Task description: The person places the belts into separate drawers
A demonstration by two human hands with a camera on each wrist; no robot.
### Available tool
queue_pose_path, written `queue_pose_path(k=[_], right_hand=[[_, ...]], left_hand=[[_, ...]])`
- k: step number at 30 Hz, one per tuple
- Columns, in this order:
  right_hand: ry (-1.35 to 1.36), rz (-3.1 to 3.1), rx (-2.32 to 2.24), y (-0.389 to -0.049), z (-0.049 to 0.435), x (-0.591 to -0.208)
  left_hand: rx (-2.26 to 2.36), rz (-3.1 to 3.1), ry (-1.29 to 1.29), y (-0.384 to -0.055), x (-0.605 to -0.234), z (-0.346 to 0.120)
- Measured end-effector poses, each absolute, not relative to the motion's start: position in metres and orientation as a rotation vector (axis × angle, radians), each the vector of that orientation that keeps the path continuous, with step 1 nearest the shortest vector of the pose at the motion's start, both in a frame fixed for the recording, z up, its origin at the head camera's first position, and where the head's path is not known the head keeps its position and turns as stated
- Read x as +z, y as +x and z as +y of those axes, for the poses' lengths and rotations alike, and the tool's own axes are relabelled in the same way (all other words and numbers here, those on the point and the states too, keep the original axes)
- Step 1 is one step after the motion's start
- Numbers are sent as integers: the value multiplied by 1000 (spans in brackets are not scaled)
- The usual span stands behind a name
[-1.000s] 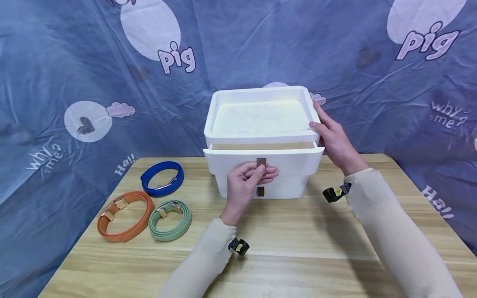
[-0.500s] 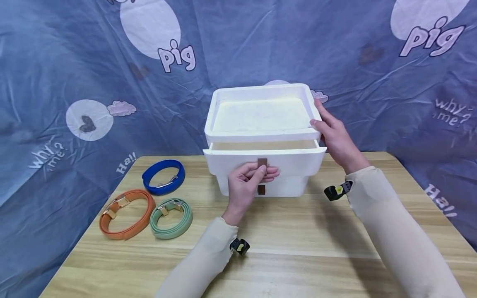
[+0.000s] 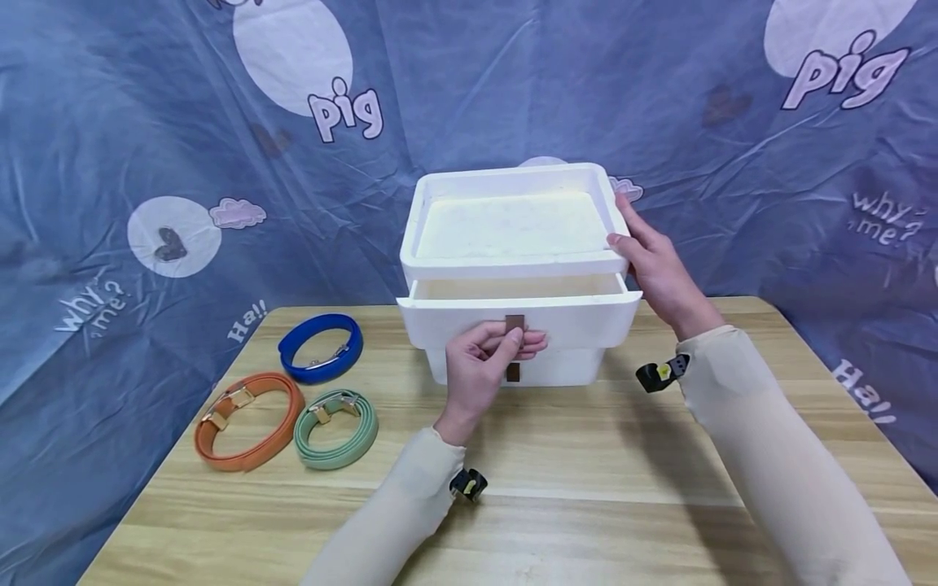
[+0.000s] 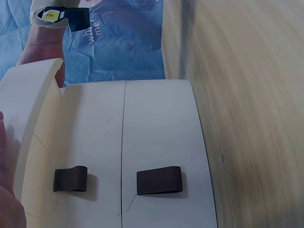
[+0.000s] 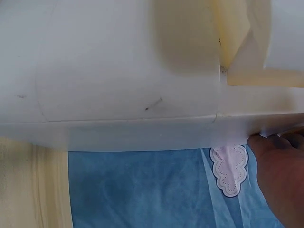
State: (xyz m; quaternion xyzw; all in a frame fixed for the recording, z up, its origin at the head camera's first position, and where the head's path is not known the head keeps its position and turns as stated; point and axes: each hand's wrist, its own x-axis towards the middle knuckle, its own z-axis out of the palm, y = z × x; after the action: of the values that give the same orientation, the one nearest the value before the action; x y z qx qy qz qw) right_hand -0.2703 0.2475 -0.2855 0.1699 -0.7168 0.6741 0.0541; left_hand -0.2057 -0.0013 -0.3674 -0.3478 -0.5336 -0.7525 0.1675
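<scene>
A white drawer box with a shallow rimmed top stands on the table. Its top drawer is pulled partly out, with a gap behind its front. My left hand pinches the brown pull tab on that drawer between thumb and fingers. On the right side of the box, my right hand holds the top rim, thumb on the edge and fingers along the side. In the left wrist view, part of my left hand shows; two brown tabs, one a lower tab, sit on the fronts below.
Left of the box lie a coiled blue belt, an orange belt and a green belt, with metal buckles. A blue printed cloth hangs behind the wooden table.
The top drawer has slid slightly further out toward me, with my left hand on its tab. My right hand stays on the box's rim. The belts lie where they were.
</scene>
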Motion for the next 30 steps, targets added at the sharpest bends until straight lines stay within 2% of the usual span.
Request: queue_pose_path(k=[30], right_hand=[[572, -2251, 1959, -267, 246, -285]], left_hand=[[-2098, -1491, -1061, -199, -370, -6]])
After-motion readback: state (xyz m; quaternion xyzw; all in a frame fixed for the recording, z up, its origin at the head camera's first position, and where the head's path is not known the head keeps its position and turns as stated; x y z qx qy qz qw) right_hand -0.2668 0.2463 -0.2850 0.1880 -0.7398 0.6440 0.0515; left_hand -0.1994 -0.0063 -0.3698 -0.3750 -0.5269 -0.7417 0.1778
